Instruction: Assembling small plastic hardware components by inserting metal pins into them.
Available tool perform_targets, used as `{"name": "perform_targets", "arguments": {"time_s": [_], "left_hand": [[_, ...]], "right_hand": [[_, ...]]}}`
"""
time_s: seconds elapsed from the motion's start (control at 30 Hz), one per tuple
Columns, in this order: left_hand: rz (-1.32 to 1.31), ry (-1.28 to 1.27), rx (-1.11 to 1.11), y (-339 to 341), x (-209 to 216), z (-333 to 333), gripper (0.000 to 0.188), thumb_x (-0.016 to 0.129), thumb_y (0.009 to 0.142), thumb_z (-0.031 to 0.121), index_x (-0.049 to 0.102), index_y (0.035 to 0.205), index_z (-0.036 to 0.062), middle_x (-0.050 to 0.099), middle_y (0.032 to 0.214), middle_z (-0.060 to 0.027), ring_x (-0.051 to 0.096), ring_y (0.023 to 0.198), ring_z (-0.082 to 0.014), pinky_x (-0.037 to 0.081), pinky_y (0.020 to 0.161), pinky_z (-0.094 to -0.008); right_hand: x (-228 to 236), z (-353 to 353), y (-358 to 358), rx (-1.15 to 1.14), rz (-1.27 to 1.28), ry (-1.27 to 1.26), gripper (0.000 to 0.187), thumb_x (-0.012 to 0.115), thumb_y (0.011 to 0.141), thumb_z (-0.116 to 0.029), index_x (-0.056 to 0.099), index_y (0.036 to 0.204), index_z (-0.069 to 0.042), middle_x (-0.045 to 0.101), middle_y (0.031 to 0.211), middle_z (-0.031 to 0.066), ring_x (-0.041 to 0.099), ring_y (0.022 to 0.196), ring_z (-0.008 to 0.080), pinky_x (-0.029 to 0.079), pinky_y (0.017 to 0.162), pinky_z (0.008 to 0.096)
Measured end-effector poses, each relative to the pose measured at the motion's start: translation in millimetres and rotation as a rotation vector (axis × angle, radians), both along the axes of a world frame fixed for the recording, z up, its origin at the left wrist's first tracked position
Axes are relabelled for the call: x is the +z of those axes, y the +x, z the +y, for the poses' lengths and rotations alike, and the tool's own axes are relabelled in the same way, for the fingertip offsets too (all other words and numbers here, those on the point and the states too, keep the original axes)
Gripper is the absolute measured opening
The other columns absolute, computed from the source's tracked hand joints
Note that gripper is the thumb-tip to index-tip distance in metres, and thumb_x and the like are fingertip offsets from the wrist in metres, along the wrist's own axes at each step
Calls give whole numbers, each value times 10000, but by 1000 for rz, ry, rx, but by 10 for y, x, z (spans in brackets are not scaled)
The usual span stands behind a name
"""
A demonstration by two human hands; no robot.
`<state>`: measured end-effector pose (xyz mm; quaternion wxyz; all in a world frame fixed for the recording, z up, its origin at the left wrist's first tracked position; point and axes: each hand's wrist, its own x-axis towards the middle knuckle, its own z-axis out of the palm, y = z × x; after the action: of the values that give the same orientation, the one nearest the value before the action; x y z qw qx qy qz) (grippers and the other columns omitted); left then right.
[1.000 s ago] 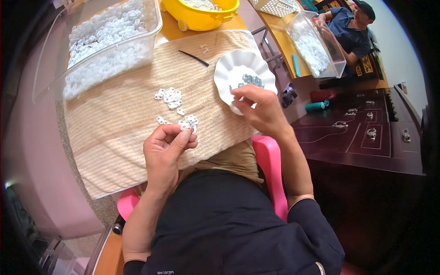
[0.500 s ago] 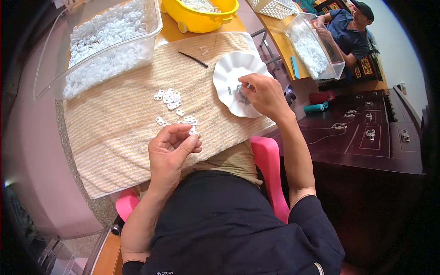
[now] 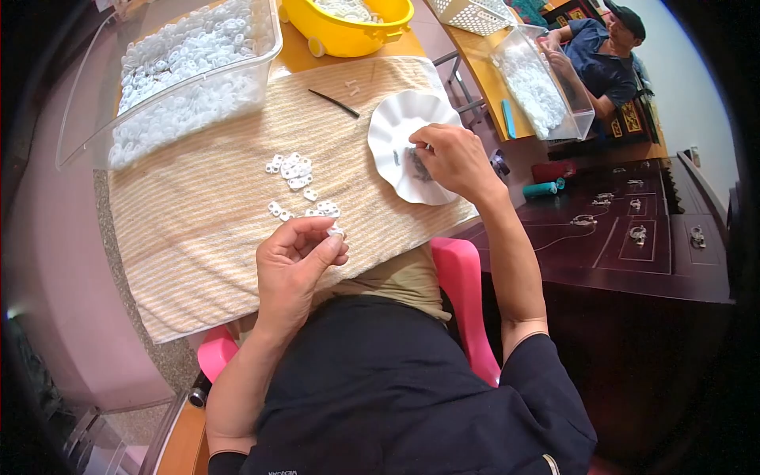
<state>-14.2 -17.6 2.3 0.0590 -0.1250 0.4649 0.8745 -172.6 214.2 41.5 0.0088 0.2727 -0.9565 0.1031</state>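
Observation:
My left hand (image 3: 294, 260) pinches a small white plastic piece (image 3: 336, 230) between thumb and fingertips, just above the towel's near part. Over the white wavy-rimmed plate (image 3: 386, 119) is my right hand (image 3: 459, 161), thumb and fingers drawn together low in the dish. Whatever those fingertips hold, if anything, is too small to make out. Small dark grey bits (image 3: 418, 168) lie in the plate, partly hidden by that hand. Beyond my left hand, several loose white pieces with two holes (image 3: 297, 169) form a little heap, with more (image 3: 323, 209) close by its fingertips.
A striped towel (image 3: 190, 229) covers the table. On it lie a thin black tool (image 3: 334, 103) and tiny pale pieces (image 3: 353, 85). A clear bin (image 3: 273, 55) of white parts and a yellow tub (image 3: 348, 36) stand behind. A co-worker (image 3: 598, 59) sits far right beside another bin.
My right hand's fingers have shifted very slightly within the plate. The left hand stays in place with its white piece.

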Motion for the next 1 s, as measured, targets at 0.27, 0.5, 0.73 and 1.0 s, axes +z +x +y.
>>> {"name": "perform_targets", "arguments": {"time_s": [0.27,0.5,0.73,1.0], "left_hand": [[-5,-1,-6,3,-2,4,177,647,865,5,619,1037,-25,649,836,-79,636,751,-114,550,713,-254],[4,-3,-11,8,-4,3,172,645,867,4,619,1035,-26,646,842,-78,638,760,-115,559,710,-259],[4,2,-17,6,-14,13,178,652,864,6,620,1036,-27,646,840,-78,634,750,-112,556,708,-256],[-9,4,-22,9,-22,20,188,657,862,12,614,1039,-33,643,839,-78,630,755,-113,552,706,-254]], "right_hand": [[-34,-2,-29,17,-7,10,144,594,795,-86,673,910,-48,663,858,143,636,825,339,494,740,412],[-4,-10,-44,42,-2,52,151,603,786,-87,676,915,-54,664,851,132,637,834,329,498,745,409],[-1,-7,-116,98,-7,97,161,615,781,-91,681,925,-59,673,867,131,641,850,320,505,751,400],[81,-78,-189,84,-112,172,201,538,784,-60,683,923,-47,671,883,190,646,871,347,505,780,430]]}}
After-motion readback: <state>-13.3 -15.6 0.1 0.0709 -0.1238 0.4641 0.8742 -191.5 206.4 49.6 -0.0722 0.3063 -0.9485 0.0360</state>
